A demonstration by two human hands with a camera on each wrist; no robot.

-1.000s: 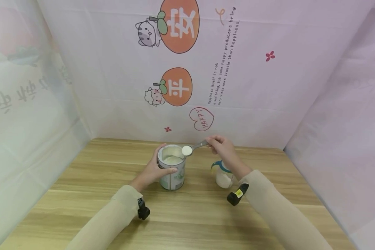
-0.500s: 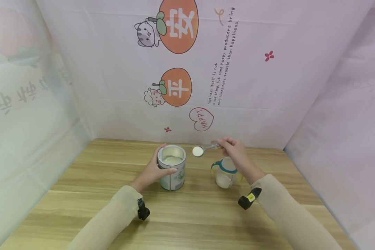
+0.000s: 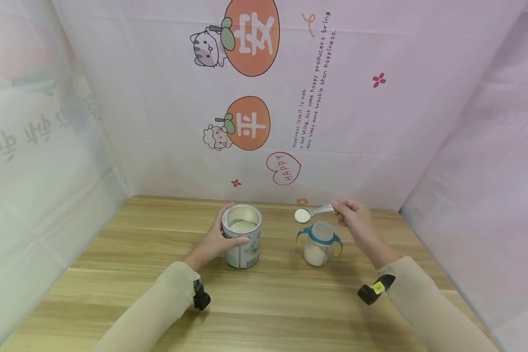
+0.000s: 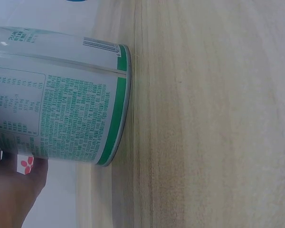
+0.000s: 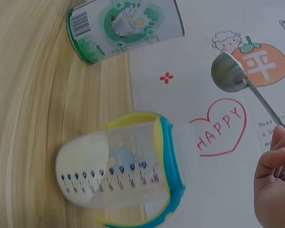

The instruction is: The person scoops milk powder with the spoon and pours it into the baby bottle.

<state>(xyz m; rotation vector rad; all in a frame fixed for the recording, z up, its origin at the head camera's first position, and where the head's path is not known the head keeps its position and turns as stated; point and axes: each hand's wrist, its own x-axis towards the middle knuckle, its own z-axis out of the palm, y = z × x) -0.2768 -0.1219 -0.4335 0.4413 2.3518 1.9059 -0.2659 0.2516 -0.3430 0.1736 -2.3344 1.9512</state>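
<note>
In the head view my left hand (image 3: 210, 245) grips an open milk powder can (image 3: 249, 252) that stands on the table. White powder (image 3: 243, 226) shows inside it. Green print covers the can (image 4: 71, 104) in the left wrist view. My right hand (image 3: 356, 221) pinches the handle end of a metal measuring spoon (image 3: 302, 215), whose bowl is filled with white powder. The spoon is held level, above and just behind a lidless baby bottle (image 3: 316, 253). Blue and yellow handles flank the bottle (image 5: 104, 164), and white contents fill its lower part.
The wooden table (image 3: 264, 313) has a printed cloth wall (image 3: 356, 122) at its back edge. More pale cloth hangs on the left and right sides. Bare wood lies between the can and the bottle. A black wrist camera (image 3: 376, 289) sits on each sleeve.
My right hand has carried the powder-filled measuring spoon rightward, from the can's rim to over the bottle's area, uncovering the bottle. My left hand and the can have stayed in place.
</note>
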